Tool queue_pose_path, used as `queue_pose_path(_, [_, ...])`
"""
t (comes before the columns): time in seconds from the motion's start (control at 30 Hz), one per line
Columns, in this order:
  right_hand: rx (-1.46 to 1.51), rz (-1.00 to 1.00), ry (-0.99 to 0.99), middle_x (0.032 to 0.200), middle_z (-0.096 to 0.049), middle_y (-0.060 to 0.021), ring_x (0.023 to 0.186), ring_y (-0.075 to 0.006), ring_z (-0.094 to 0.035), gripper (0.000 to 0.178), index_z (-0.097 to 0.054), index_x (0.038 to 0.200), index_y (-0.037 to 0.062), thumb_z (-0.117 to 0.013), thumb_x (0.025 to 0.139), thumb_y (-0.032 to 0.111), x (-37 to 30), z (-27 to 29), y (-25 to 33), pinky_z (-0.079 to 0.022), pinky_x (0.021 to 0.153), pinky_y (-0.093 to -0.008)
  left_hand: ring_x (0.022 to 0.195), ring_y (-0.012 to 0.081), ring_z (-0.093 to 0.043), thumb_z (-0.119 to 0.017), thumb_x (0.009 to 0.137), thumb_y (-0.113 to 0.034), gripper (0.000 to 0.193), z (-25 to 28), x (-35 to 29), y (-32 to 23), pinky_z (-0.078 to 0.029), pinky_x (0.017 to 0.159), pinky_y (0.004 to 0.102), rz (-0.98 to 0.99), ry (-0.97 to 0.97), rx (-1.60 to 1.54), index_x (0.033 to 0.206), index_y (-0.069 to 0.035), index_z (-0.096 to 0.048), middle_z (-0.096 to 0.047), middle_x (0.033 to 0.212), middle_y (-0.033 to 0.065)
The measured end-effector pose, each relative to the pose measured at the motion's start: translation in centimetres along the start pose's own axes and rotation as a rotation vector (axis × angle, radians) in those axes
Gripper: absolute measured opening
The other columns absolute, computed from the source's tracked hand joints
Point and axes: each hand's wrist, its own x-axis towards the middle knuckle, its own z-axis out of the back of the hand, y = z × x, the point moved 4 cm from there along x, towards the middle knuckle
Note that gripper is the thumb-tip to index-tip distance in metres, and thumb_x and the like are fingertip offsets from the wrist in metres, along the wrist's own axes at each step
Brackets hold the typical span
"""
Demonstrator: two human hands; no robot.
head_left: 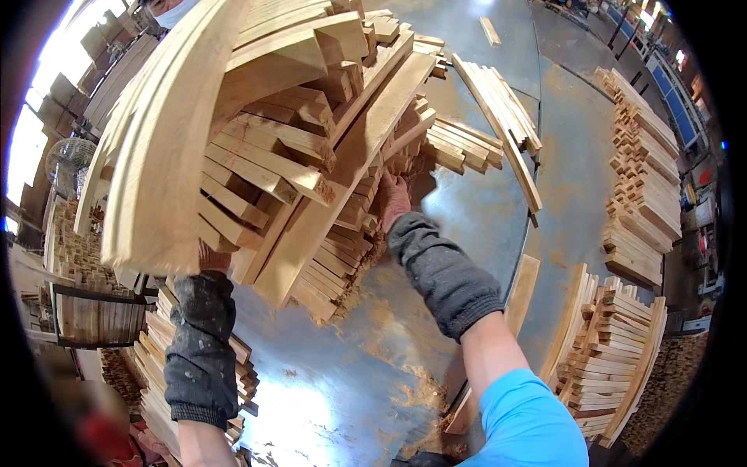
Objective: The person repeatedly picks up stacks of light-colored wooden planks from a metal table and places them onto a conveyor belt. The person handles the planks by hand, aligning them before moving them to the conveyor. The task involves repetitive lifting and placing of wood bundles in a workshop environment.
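A big tilted stack of pale wooden strips (268, 167) rises close in front of me, crossed by a long wooden board (354, 175). At its lower left end, my left hand (214, 258) is closed on the strips, its fingertips hidden behind the thick curved pieces (167, 163). My right hand (394, 201) grips the stack's right side, fingers curled against the wood and partly out of sight. Dark grey sleeve covers are on both forearms. Under the stack, more short strips (331, 268) rest on the grey metal table (311, 366).
Sawdust (420, 389) is scattered over the table. Loose strips (498, 101) lie at the far right. Another strip pile (611, 350) and a long row of pieces (642, 179) stand to the right. A fan (70, 159) is at left; a masked person (173, 14) stands behind the stack.
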Motion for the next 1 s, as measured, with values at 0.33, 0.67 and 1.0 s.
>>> queue_pose_path(0.33, [-0.331, 0.324, 0.027, 0.133, -0.068, -0.0196, 0.116, -0.0311, -0.066, 0.059, -0.05, 0.15, -0.0025, -0.071, 0.102, 0.025, 5.6, 7.9, -2.0, -0.052, 0.104, -0.0376, 0.133, 0.044, -0.053, -0.065, 0.094, -0.049, 0.073, -1.3, -2.2, -0.5, -0.046, 0.104, 0.0598, 0.034, -0.069, 0.161, 0.152, -0.01, -0.044, -0.053, 0.147, 0.0206])
queue_pose_path(0.67, [-0.389, 0.494, -0.097, 0.133, -0.068, -0.0177, 0.117, -0.0325, -0.065, 0.068, -0.053, 0.149, 0.0019, -0.073, 0.098, 0.042, 3.1, 12.7, -1.8, -0.052, 0.105, -0.0387, 0.129, 0.0446, -0.055, -0.065, 0.094, -0.045, 0.068, -1.2, -3.0, -1.6, -0.047, 0.102, 0.0594, 0.06, -0.067, 0.279, 0.148, -0.009, -0.046, -0.055, 0.143, 0.0216])
queue_pose_path(1.0, [-0.523, 0.331, -0.241, 0.137, -0.063, -0.0135, 0.119, -0.0313, -0.066, 0.044, -0.046, 0.148, 0.0128, -0.063, 0.111, 0.029, -6.7, 8.1, -4.0, -0.059, 0.099, -0.0481, 0.126, 0.0452, -0.057, -0.065, 0.094, -0.04, 0.062, 4.3, -11.2, -4.4, -0.049, 0.1, 0.059, 0.134, -0.158, 0.715, 0.144, -0.008, -0.049, -0.057, 0.139, 0.0225])
